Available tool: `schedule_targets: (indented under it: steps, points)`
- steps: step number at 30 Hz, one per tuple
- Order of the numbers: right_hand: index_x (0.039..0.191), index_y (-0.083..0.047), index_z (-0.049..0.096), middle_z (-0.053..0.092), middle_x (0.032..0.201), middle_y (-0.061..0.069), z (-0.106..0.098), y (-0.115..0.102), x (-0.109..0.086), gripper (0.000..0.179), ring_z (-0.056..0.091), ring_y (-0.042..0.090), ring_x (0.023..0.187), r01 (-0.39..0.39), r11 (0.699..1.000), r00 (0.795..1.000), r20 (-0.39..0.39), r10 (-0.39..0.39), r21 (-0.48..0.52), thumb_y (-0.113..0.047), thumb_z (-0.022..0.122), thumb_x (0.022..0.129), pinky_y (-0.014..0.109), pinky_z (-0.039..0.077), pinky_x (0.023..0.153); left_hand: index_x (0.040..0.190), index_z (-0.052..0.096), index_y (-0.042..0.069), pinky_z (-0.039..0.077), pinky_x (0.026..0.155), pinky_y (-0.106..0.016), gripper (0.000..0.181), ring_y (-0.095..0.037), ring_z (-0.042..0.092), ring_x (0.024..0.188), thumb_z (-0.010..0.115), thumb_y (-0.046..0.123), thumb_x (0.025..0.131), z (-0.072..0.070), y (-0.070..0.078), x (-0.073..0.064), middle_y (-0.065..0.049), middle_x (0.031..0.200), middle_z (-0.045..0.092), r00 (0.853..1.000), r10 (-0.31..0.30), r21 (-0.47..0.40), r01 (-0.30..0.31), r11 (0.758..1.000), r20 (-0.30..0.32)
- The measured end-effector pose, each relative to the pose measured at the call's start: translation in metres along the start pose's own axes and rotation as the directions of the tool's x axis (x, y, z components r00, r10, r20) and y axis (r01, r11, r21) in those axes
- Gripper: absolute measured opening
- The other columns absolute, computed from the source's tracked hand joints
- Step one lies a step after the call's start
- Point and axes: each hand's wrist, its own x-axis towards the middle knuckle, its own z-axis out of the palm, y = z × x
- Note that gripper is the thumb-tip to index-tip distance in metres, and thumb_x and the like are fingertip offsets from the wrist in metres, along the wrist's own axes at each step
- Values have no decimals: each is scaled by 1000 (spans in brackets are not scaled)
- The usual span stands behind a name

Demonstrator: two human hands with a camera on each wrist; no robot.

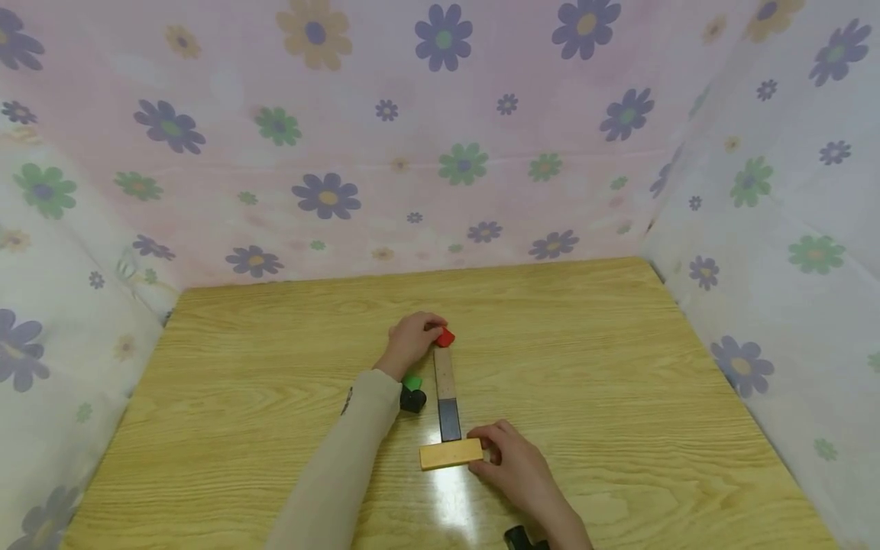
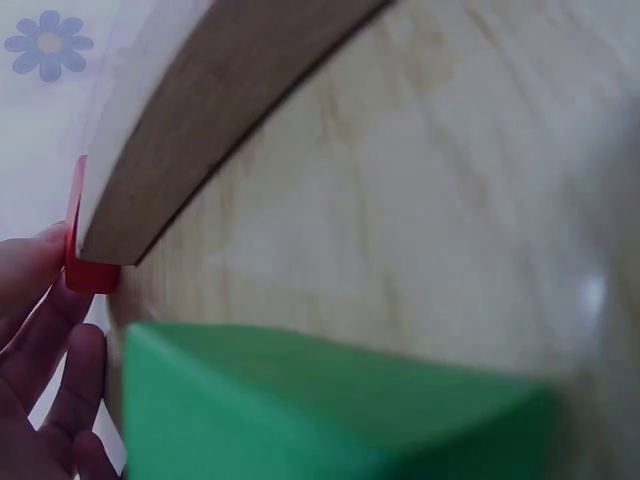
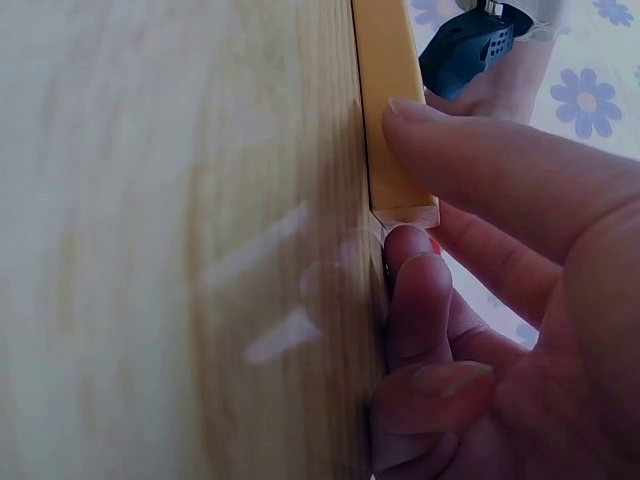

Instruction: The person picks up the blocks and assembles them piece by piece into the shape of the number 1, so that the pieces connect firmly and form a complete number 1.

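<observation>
A row of blocks runs away from me in the head view. At its near end a yellow block [image 1: 450, 455] lies crosswise, then a dark block [image 1: 449, 418] and a tan wooden block [image 1: 444, 374]. The far end of the row is capped by a red block [image 1: 446, 336]. My left hand [image 1: 411, 338] pinches the red block between thumb and fingers, right against the tan block's end. The right hand [image 1: 517, 464] grips the yellow block's right end, its thumb resting on the block's face in the right wrist view.
Beside the left wrist is a green block [image 1: 412, 383], large in the left wrist view. Black wrist cameras [image 1: 412, 400] show at both wrists. The wooden table [image 1: 605, 367] is bordered by flowered cloth [image 1: 385, 153] at the back and sides.
</observation>
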Motion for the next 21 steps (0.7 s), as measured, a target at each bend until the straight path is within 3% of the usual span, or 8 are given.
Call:
schedule_targets:
  steps: [6, 13, 21]
  points:
    - [106, -25, 61, 46, 83, -10, 2, 2, 1, 33, 43, 6, 65, -8, 1000, 1000, 1, 8, -5, -30, 71, 74, 21, 35, 54, 105, 64, 28, 21, 91, -47, 19, -18, 50, 106, 54, 29, 89, 3, -3, 0, 7, 112, 58, 1000, -14, -40, 13, 999, -19]
    - [106, -25, 61, 47, 84, -11, 2, 0, 1, 34, 43, 6, 66, 7, 1000, 1000, 0, -7, 7, -31, 71, 74, 21, 36, 55, 111, 61, 20, 37, 89, -35, 24, -16, 50, 106, 51, 28, 91, -7, -9, -5, 4, 112, 57, 1000, 2, -116, 1, 993, 23]
    - [106, -25, 61, 46, 84, -11, 1, -1, 0, 34, 43, 5, 66, 5, 1000, 1000, -9, -5, 9, -31, 71, 74, 21, 36, 55, 112, 60, 18, 37, 90, -35, 24, -17, 49, 107, 50, 27, 92, -16, -14, -14, 1, 114, 56, 997, -13, -91, 20, 996, 70]
